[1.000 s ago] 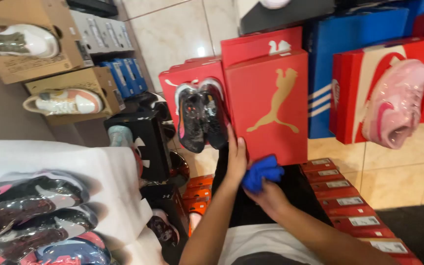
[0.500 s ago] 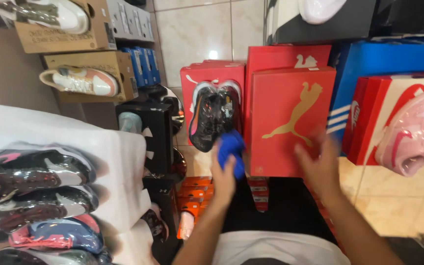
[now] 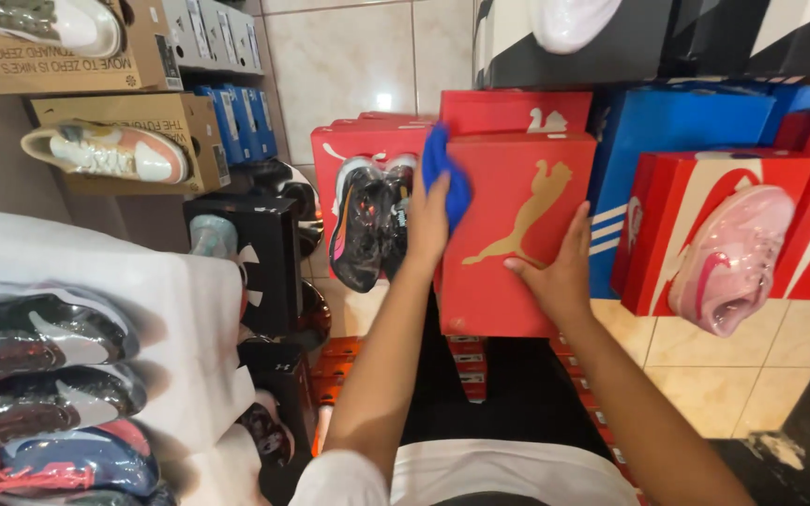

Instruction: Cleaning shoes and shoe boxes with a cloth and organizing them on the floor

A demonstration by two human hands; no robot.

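Against the upper left corner of the red shoebox (image 3: 517, 234), left hand (image 3: 427, 217) clenched around a blue cloth (image 3: 446, 178), pressing it to the box face. Right hand (image 3: 560, 272) flat and open on the lower right of the same face, fingers spread, gripping nothing, only bracing. Box upright atop a stack of small orange boxes (image 3: 466, 361) on the tiled floor (image 3: 696, 351), with black sneakers (image 3: 367, 225) on another red box just beside it at left and a pink sneaker (image 3: 733, 258) on a red box at right.

Cloth soft and limp, light, best bunched in the palm as now. Shoebox light, stiff cardboard with a smooth, probably slippery printed face (likely to tip if pushed hard near the top); best held by its side edges or steadied with a flat palm.

Compared with half a second ago: cloth moved up and rightward, off the sneakers and onto the box's top corner; right hand lower on the box face.
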